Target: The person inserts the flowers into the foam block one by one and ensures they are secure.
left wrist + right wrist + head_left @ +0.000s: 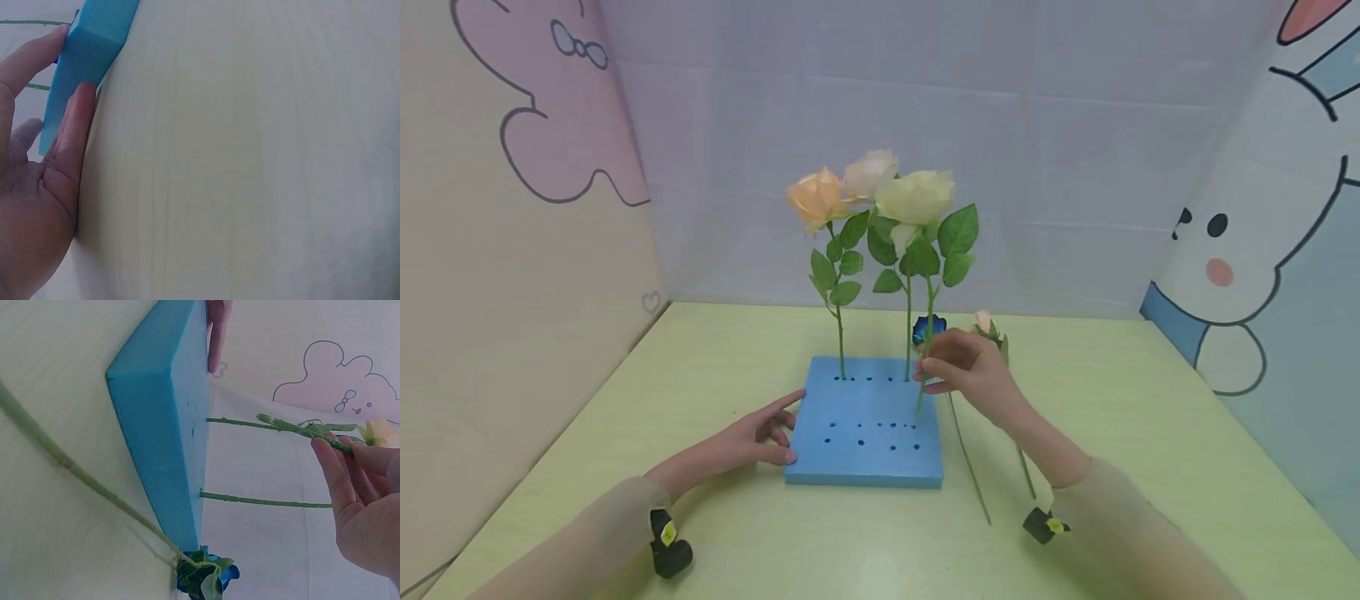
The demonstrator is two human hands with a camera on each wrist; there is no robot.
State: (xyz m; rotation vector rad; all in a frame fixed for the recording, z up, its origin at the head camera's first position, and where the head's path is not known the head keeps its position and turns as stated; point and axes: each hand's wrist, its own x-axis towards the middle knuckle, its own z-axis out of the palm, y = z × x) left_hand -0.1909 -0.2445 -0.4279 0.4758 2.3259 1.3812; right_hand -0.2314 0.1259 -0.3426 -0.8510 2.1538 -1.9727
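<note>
A blue foam block point(865, 458) with rows of small holes lies on the table. My left hand point(748, 437) touches its left side, index finger and thumb spread along the edge. In my right hand point(973, 375), thumb and fingers pinch the green stem of a pale yellow rose point(917, 198). The stem's lower tip point(265, 418) hangs free, apart from the block's face in the right wrist view. A peach rose point(817, 198) and a pale pink rose point(870, 175) stand upright in the block's far row of holes, the pink one partly behind the yellow.
A blue rose point(928, 328) lies on the table to the block's right, its stem pointing toward me. Farther right lies a pale pink rose point(984, 323), partly hidden behind my right hand. Cartoon-printed sheets point(1232, 275) and a plain backdrop point(737, 192) surround the table.
</note>
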